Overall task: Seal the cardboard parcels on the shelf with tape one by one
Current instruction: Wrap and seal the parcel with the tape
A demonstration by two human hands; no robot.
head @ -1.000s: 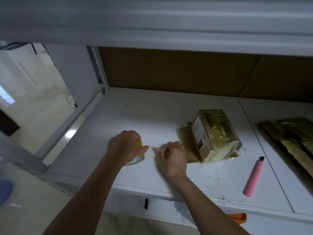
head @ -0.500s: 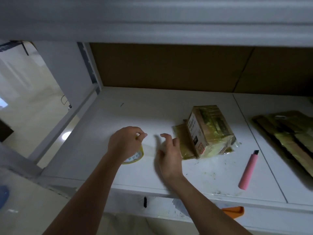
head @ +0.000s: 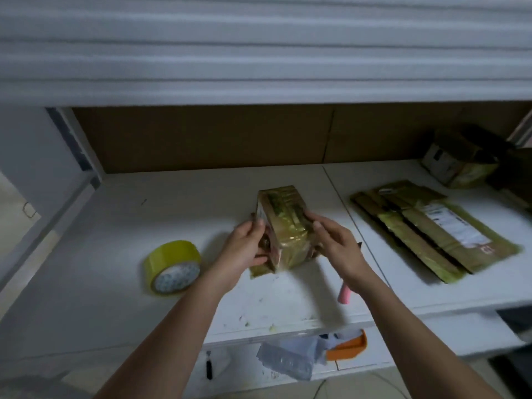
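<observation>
The left hand (head: 244, 249) and right hand (head: 335, 243) clasp the parcel (head: 283, 226) from either side at mid-shelf (head: 115, 254), fingers curled round its edges; its glossy wrap looks slick, so it could slip or tip onto the loose flap beneath if the squeeze is uneven. A second ago the left hand held the tape (head: 172, 267) and the right pinched its end; now the roll lies alone to the left.

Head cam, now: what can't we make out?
- Pink cutter: mostly hidden behind the right hand and forearm.
- Parcel: seams blurred, sides covered by both hands; left hand.
- Label print on flat parcels: too blurred.
- Box at far right: dark, contents unclear.
</observation>
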